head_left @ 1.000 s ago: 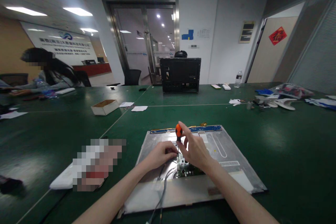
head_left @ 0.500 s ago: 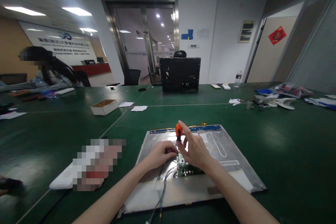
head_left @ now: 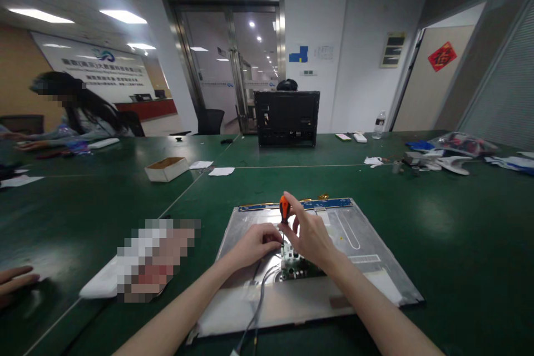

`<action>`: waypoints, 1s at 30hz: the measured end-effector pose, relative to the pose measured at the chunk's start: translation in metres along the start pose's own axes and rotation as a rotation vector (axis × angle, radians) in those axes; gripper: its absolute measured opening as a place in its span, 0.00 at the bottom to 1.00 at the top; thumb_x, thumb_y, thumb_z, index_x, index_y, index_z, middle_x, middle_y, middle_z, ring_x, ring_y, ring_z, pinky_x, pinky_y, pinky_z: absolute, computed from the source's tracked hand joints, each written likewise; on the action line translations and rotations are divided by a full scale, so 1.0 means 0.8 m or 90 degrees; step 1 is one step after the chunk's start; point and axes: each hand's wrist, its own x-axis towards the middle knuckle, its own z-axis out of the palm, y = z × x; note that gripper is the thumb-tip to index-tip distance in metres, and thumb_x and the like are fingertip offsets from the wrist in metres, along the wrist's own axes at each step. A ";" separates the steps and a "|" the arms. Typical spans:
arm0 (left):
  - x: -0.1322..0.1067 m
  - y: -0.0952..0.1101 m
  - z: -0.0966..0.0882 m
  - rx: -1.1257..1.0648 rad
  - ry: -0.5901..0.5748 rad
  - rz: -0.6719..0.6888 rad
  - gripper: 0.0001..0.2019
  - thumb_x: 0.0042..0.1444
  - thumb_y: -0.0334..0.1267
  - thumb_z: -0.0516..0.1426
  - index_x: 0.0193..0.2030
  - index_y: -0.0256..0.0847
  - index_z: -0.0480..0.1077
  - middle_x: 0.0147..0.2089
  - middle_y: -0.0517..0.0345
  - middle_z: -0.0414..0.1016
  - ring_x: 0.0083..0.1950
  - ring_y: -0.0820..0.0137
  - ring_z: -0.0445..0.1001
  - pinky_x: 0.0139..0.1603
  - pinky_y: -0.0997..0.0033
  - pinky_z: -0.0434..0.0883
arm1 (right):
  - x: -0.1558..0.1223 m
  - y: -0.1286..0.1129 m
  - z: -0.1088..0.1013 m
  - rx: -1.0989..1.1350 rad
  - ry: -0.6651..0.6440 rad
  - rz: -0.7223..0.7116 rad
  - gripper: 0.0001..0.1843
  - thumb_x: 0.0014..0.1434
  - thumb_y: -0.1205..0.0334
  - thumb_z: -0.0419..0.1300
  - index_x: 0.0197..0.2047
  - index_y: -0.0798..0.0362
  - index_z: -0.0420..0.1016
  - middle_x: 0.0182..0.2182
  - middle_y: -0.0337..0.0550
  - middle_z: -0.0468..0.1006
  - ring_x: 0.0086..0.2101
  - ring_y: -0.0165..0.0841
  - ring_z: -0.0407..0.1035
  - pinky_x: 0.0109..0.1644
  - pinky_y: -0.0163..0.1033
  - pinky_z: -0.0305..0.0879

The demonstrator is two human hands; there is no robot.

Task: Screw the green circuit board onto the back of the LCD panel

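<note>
A short orange-and-black screwdriver point(head_left: 284, 208) stands upright in my right hand point(head_left: 311, 236), the index finger on the top of its handle. Its tip meets the upper left edge of a green circuit board point(head_left: 294, 268). Close to that tip, my left hand point(head_left: 261, 242) is closed with thumb and finger pinched; whatever they hold is too small to make out. Under both hands lies a flat silver display panel point(head_left: 371, 242) with a blue strip point(head_left: 334, 203) along its far edge. Grey cables point(head_left: 259, 303) run from near the board toward me.
Left of the panel lies a white object point(head_left: 98, 283), partly blurred out. An open cardboard box point(head_left: 167, 169) and paper slips point(head_left: 222, 171) are farther off. A black monitor casing point(head_left: 287, 118) stands at the back. Another person's hand point(head_left: 16, 283) rests at the left edge.
The other person's hand at the left edge has come farther into view. My hands and the screwdriver stay in almost the same place.
</note>
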 end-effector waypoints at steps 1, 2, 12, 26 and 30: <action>0.000 0.000 0.000 -0.003 0.000 0.000 0.05 0.53 0.29 0.57 0.35 0.37 0.75 0.33 0.57 0.76 0.34 0.69 0.71 0.35 0.73 0.66 | 0.000 0.000 0.000 -0.001 0.002 -0.001 0.41 0.58 0.67 0.57 0.70 0.46 0.42 0.35 0.42 0.79 0.23 0.31 0.70 0.27 0.36 0.61; 0.000 -0.001 0.000 -0.006 0.001 0.002 0.05 0.53 0.29 0.57 0.35 0.37 0.75 0.33 0.57 0.76 0.34 0.69 0.71 0.35 0.73 0.66 | 0.000 0.000 0.000 -0.003 0.002 -0.002 0.41 0.59 0.66 0.58 0.70 0.46 0.42 0.35 0.41 0.79 0.23 0.31 0.70 0.27 0.36 0.61; 0.001 0.002 0.000 0.000 0.006 0.001 0.04 0.51 0.29 0.58 0.32 0.37 0.75 0.29 0.61 0.73 0.30 0.71 0.69 0.32 0.75 0.64 | -0.001 -0.002 -0.004 0.020 -0.020 -0.001 0.37 0.61 0.67 0.50 0.70 0.51 0.40 0.37 0.46 0.79 0.23 0.31 0.69 0.26 0.37 0.61; 0.000 0.004 0.000 0.017 0.002 0.006 0.04 0.54 0.30 0.58 0.34 0.37 0.74 0.32 0.59 0.75 0.33 0.70 0.71 0.35 0.73 0.67 | -0.001 0.005 0.001 -0.017 0.003 0.009 0.42 0.59 0.64 0.58 0.70 0.50 0.39 0.27 0.37 0.75 0.22 0.33 0.69 0.26 0.36 0.61; 0.000 0.001 0.001 0.039 0.006 0.017 0.04 0.56 0.33 0.58 0.35 0.37 0.74 0.33 0.58 0.75 0.35 0.69 0.71 0.37 0.72 0.66 | -0.001 0.002 -0.003 -0.008 -0.009 0.005 0.39 0.61 0.65 0.54 0.70 0.50 0.38 0.29 0.38 0.76 0.22 0.33 0.70 0.27 0.36 0.61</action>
